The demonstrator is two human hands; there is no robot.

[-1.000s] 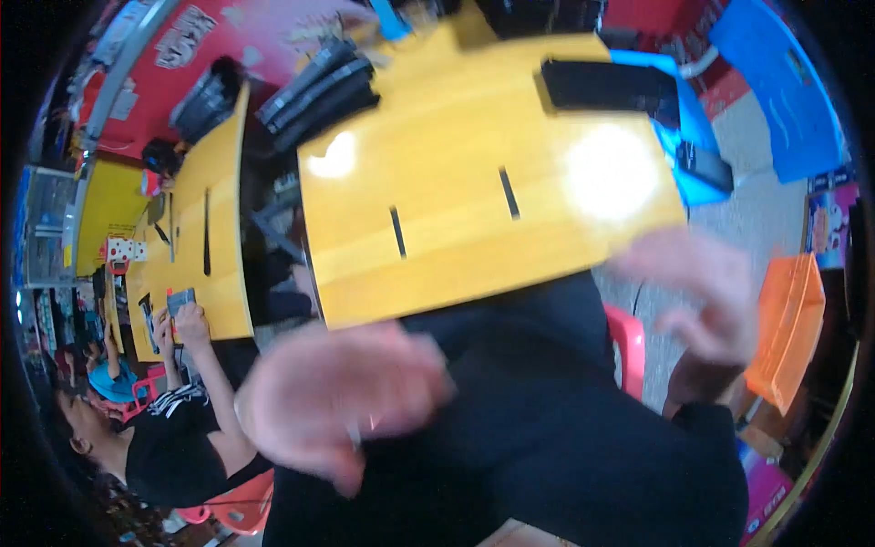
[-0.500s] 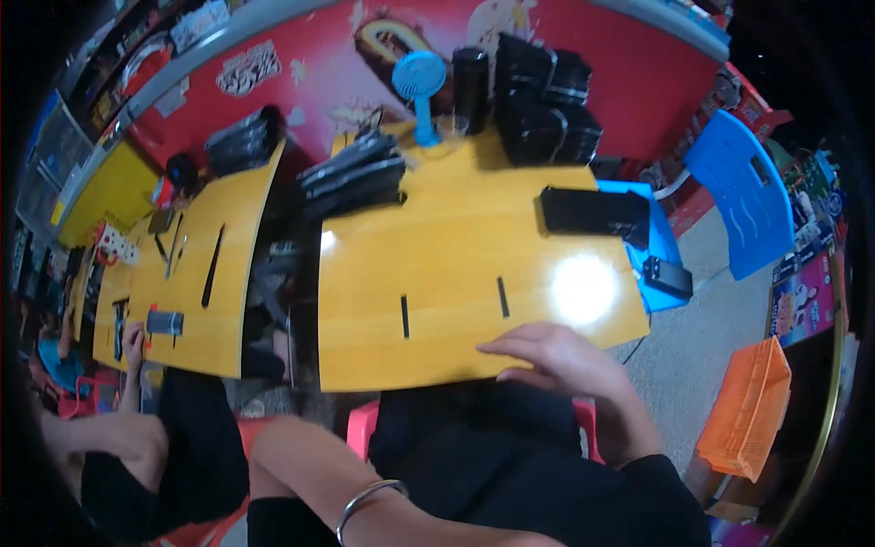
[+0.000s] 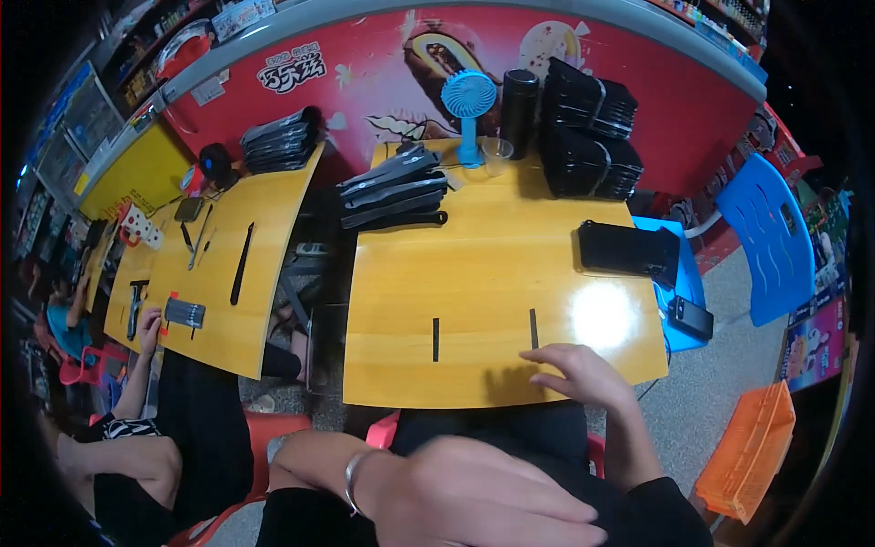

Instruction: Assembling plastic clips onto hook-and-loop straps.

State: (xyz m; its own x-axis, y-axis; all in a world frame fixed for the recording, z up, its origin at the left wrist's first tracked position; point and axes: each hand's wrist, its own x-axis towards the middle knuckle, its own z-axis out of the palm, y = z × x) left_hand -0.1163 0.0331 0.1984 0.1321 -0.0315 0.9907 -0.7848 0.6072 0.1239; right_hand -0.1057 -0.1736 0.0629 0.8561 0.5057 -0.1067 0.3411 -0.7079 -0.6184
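My left hand (image 3: 483,497), with a metal bangle on its wrist, is held up close in front of my lap. Its fingers are stretched out, slightly blurred, and hold nothing I can see. Over the front edge of the yellow table (image 3: 392,283) hovers my right hand (image 3: 583,374), open and empty, thumb apart from the fingers. Its fingertips are close to the lower end of a short black strip (image 3: 534,326) on the tabletop. A second black strip (image 3: 436,339) lies to the left, roughly parallel to it.
Along the back stand a pile of dark flat pieces (image 3: 396,191), a blue fan (image 3: 469,100), a clear cup (image 3: 497,155), a black bottle (image 3: 519,114) and strapped black bundles (image 3: 592,137). A black pouch (image 3: 629,251) lies right, beside a blue stool (image 3: 693,273). Another person's hand (image 3: 150,330) rests at the left table.
My left hand has come up into view in front of my lap. My right hand stays open near the right strip. The whole view has shifted, with the table now further right.
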